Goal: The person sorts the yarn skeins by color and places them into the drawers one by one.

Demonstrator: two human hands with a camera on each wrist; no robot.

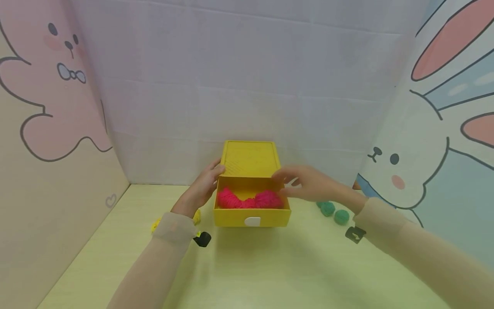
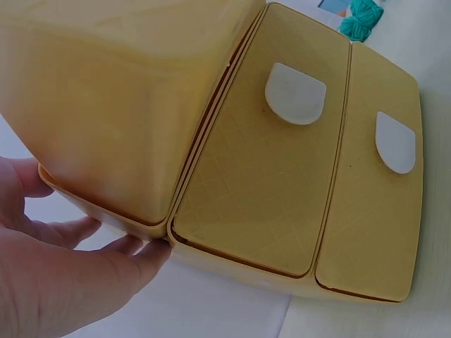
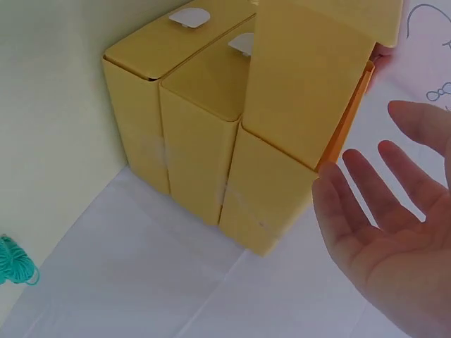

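Observation:
A yellow drawer cabinet (image 1: 251,159) stands with its top drawer (image 1: 231,218) pulled out toward me. Bright pink yarn (image 1: 229,198) and a darker magenta ball of yarn (image 1: 269,199) lie inside that drawer. My left hand (image 1: 200,189) rests along the cabinet's left side; its fingertips (image 2: 156,255) touch the side near the drawer seam. On the other side, my right hand (image 1: 308,184) hovers at the drawer's right rim, fingers loosely bent and apart. In the right wrist view its palm (image 3: 394,260) faces the cabinet and holds nothing.
Two lower drawers with white tabs (image 2: 296,95) are closed beneath the pulled-out one. Green yarn balls (image 1: 341,217) lie on the table to the right. Yellow yarn (image 1: 155,224) sits at the left, partly behind my left sleeve. A white cloth wall (image 1: 251,86) rises behind.

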